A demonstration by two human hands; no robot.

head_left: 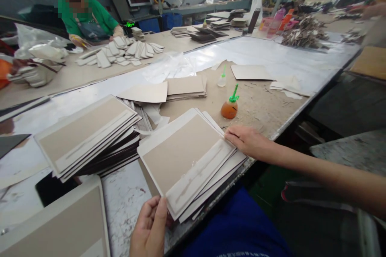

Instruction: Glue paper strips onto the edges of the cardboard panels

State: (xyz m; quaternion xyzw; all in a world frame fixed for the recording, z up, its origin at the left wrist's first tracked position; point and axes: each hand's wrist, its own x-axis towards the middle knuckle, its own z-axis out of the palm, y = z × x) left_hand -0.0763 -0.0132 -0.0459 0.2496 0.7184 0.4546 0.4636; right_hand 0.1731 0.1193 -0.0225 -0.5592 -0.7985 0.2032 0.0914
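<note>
A beige panel [183, 152] with a pale border and a whitish strip lies on top of a loose, fanned stack at the table's front edge. At its near left corner, my left hand [152, 225] pinches the edge between thumb and fingers. My right hand [245, 140] grips the panel's far right corner, fingers closed over the edge. Under it, more panels [217, 178] stick out toward the right. Left of these stands a taller stack of similar panels [87, 136], with dark edges lower down. Another large panel [60, 225] is partly cut off at bottom left.
Beyond my right hand stand a round bottle of orange liquid [229, 109] with a green nozzle and a small clear bottle [222, 79]. Several flat sheets [185, 87] lie behind the stacks. Across the table, a person in green [87, 20] sits by piled pale pieces [120, 51].
</note>
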